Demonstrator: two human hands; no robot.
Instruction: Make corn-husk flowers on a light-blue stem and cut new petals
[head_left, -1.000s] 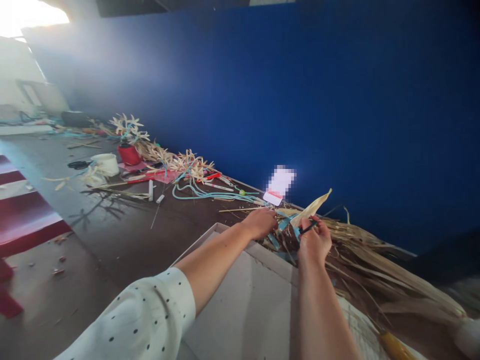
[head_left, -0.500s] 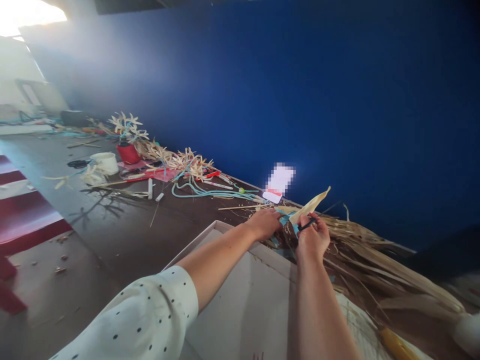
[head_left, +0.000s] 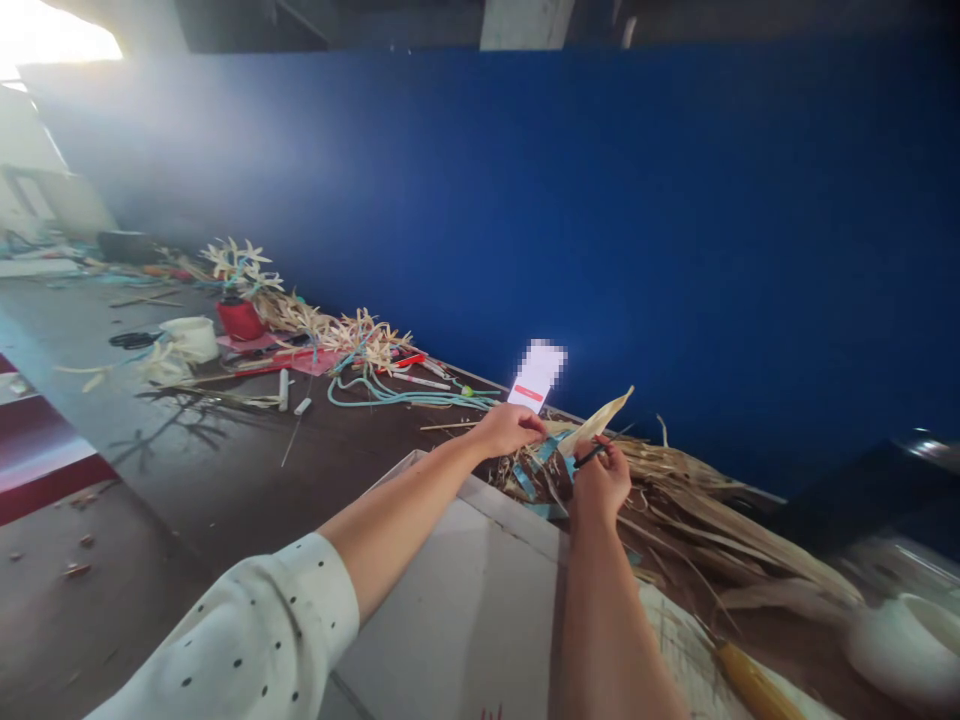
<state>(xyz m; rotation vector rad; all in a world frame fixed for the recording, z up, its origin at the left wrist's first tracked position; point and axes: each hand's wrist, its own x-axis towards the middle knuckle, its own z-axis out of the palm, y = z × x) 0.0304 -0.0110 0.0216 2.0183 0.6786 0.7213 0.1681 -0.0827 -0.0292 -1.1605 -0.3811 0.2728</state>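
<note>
My right hand is closed on what look like dark-handled scissors, a thin point sticking out past the fingers. A pale, dry husk strip stands upright at the same fingers; whether they pinch it too is hard to see. To its left, my left hand hovers with bent fingers over scraps, just below a lit phone propped against the wall. What its fingertips hold, if anything, is hidden. Light blue strips and fibre bits lie between the hands.
A shallow white box lies under my forearms. Long dry husks run along the blue wall at right, near a white cup and a yellow handle. Husk flowers, blue cords and a red pot are at left.
The view has shifted, so things sit further left. My left hand has drawn away from the blue strips towards the phone. My right hand keeps its hold on the scissors.
</note>
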